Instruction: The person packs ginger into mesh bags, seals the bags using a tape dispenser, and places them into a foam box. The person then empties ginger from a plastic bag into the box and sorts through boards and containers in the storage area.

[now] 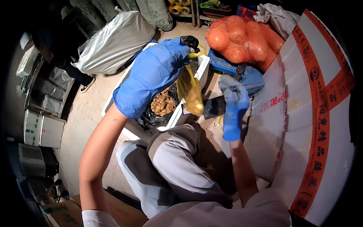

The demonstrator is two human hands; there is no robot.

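Observation:
My left hand [162,62], in a blue glove, is closed on the top of a yellow plastic bag [193,94]. The bag hangs down with a pale lump in its bottom. Below that hand stands a white foam box [174,120], lined with black plastic [149,122] and holding ginger [163,104]. My right hand [235,102], gloved in blue with greyish, dirty-looking fingers, is raised to the right of the bag. Its fingertips are blurred, and whether they hold anything is unclear. Beside it is a dark, flat, rectangular piece [214,108] whose kind I cannot make out.
Orange net sacks [245,39] of round produce lie on a blue crate [223,62]. White foam boxes with red printed tape [317,113] stack up at my right. A large silvery-white sack [115,41] lies at the back left, near another person's shoe [87,85].

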